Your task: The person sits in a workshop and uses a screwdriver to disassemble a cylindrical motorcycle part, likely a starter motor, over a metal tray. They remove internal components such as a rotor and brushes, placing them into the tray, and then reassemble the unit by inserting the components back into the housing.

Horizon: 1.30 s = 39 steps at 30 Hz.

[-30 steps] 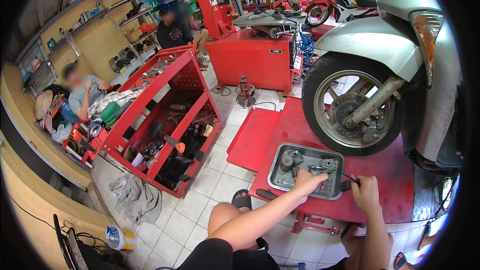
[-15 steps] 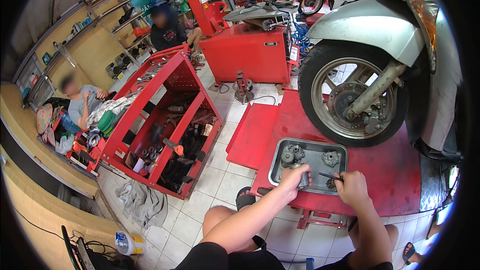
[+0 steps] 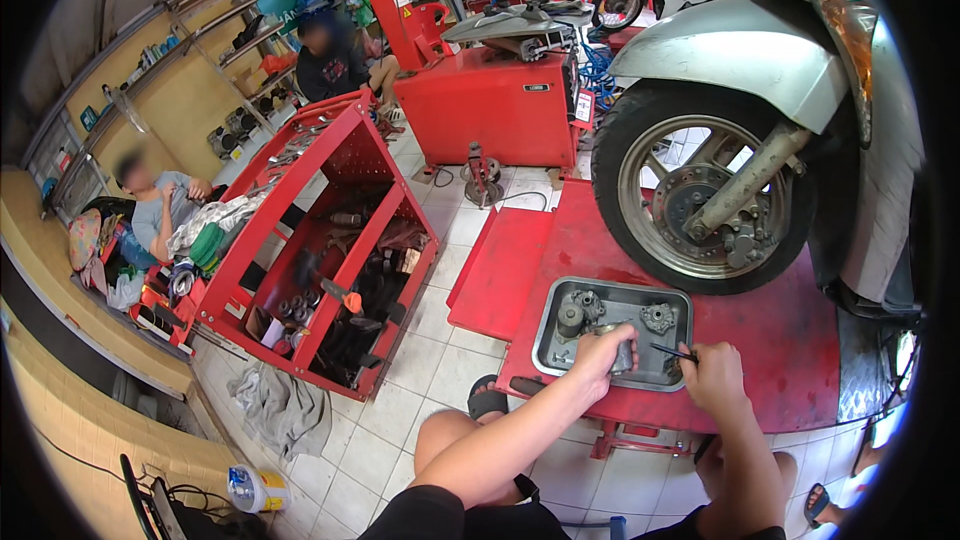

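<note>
Over a grey metal tray [image 3: 545, 325], my left hand [image 3: 604, 352] grips a grey metal part [image 3: 625, 356], held at the tray's near middle. My right hand [image 3: 713, 372] is closed on a slim black tool [image 3: 670, 351] pointing left into the tray. Inside, a cylindrical metal component [image 3: 570, 316] stands at the left beside another casting [image 3: 588, 304], and a round cast piece [image 3: 657, 317] lies at the right.
Red lift platform [image 3: 760, 370] carries the tray below a silver scooter's front wheel [image 3: 700, 202]. Left are a red tool cart [image 3: 330, 155], grey rag [image 3: 275, 405] and bucket [image 3: 258, 488]. Two people [image 3: 165, 205] [image 3: 330, 70] sit beyond; a red machine [image 3: 480, 110] stands behind.
Since a second ago my left hand has turned, showing the grey part upright in its grip. The black tool in my right hand has dropped to a flatter angle, uncovering the right-hand casting.
</note>
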Each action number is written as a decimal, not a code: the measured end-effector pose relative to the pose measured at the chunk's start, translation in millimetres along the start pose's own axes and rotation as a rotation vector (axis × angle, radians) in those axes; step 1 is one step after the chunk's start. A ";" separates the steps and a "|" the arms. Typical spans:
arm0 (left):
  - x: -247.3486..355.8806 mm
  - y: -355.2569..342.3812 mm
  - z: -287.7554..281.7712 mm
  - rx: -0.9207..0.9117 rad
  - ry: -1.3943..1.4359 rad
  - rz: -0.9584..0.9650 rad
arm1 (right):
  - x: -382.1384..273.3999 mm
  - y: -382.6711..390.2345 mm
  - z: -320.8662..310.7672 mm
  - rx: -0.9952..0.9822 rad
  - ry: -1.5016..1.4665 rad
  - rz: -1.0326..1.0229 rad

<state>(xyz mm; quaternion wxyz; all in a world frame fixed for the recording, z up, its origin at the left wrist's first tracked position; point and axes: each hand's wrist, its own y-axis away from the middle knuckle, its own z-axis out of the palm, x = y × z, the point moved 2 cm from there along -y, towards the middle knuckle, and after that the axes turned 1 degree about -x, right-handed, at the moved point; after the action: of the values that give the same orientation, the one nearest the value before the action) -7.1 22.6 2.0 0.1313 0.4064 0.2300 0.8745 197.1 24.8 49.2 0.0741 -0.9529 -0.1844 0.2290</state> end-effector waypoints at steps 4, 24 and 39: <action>2.9 -1.2 -1.3 -0.001 0.008 0.002 | 1.9 3.0 -14.1 0.125 -0.186 0.051; 19.4 2.2 -11.9 0.024 0.130 -0.042 | -1.3 8.5 7.6 -0.051 -0.016 0.089; 38.9 10.4 -14.0 0.012 0.078 -0.018 | 29.2 -4.6 73.0 -0.151 -0.290 0.568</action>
<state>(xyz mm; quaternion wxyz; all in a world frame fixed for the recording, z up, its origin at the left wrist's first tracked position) -43.1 25.7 24.7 0.1276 0.3706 0.2436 0.8871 185.9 44.4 -26.2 -0.0907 -0.9265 0.0634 0.3596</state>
